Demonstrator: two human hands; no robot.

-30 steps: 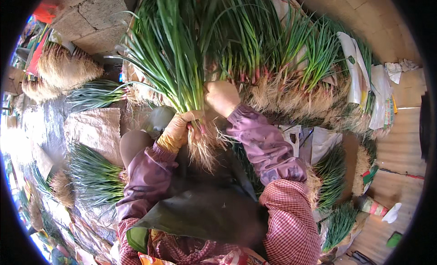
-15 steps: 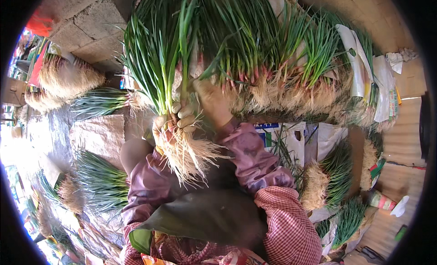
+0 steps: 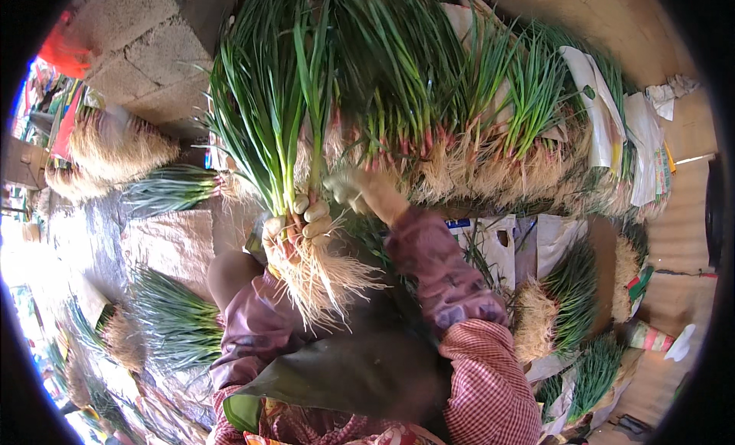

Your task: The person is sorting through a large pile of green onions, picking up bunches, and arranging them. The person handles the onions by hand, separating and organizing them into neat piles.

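My gloved left hand (image 3: 315,217) is closed round a large bunch of green garlic (image 3: 285,139) at its stem bases. The long flat leaves fan upward, and the pale stringy roots (image 3: 325,280) hang below the fingers toward my lap. Just right of the stems is my right hand (image 3: 360,191), apart from the roots. Motion smears its fingers, so whether they hold anything does not show.
A long row of similar rooted bunches (image 3: 452,131) lies beyond my hands. More bunches lie at the left (image 3: 172,315) and right (image 3: 563,296). A dark apron (image 3: 344,372) covers my lap. A concrete block (image 3: 153,55) stands at the far left.
My right hand has pulled slightly down and to the right, away from the leaves beside the bunch. My left hand keeps its hold, a little lower in the picture.
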